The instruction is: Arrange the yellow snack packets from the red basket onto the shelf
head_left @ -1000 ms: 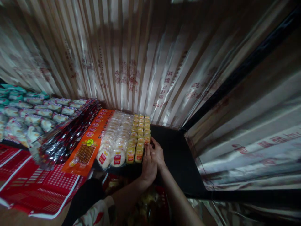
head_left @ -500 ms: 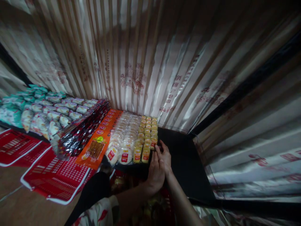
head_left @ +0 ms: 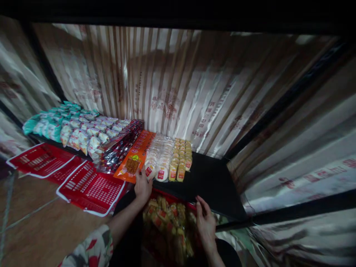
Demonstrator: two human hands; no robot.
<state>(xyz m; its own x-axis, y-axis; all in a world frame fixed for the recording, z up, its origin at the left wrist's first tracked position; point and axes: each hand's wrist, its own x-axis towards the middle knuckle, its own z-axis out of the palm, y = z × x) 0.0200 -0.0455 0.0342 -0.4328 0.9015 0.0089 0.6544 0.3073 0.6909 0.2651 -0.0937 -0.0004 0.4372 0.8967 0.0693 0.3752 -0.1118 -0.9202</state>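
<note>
My left hand is at the shelf's front edge, its fingertips against the front of the clear-wrapped round white crackers, beside the orange snack packet; the fingers look apart. Right of the crackers stand rows of small yellow-wrapped biscuit packs. Farther right, my right hand hovers by the front edge of the black shelf, fingers loosely spread with nothing in them. Below, between my knees, a red basket holds many yellow biscuit packs, dimly lit.
Dark striped snack packets lean left of the orange one, followed by white and teal bags. Red baskets with white rims stand on the tiled floor. A pleated printed curtain and black frame bars enclose the shelf.
My hands have parted from beside the yellow biscuit packs. The left moved to the front of the white crackers, the right back to the shelf edge. The view has shifted, revealing the basket below.
</note>
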